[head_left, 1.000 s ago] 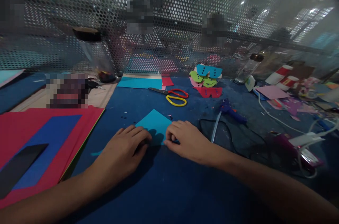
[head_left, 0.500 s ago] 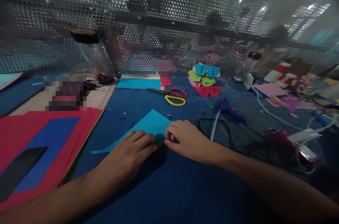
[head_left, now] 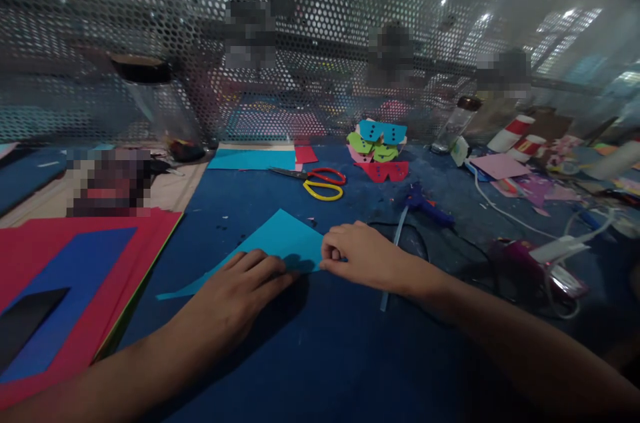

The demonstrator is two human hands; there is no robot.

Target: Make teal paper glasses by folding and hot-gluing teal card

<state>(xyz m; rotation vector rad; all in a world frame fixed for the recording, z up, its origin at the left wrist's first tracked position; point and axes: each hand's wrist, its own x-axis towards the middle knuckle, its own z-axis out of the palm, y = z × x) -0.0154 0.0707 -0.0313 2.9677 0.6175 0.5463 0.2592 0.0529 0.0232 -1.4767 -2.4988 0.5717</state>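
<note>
A light blue sheet of paper (head_left: 278,242), folded into a triangle, lies on the dark blue table top (head_left: 320,343). My left hand (head_left: 239,292) lies flat on its near edge, fingers stretched out and pressing down. My right hand (head_left: 358,252) is at the paper's right corner, thumb and fingers pinched together on the paper's edge. Both forearms reach in from the bottom of the view.
A stack of red and blue sheets (head_left: 75,276) lies at left. Red and yellow scissors (head_left: 320,181) and paper cut-outs (head_left: 383,143) sit behind. A blue glue gun (head_left: 423,203), cords and a purple tool (head_left: 530,263) lie at right. A perforated metal screen (head_left: 320,43) closes the back.
The paper has opened out to the left into a longer triangle. My left hand has slid a little toward me along its edge. The view has shifted slightly.
</note>
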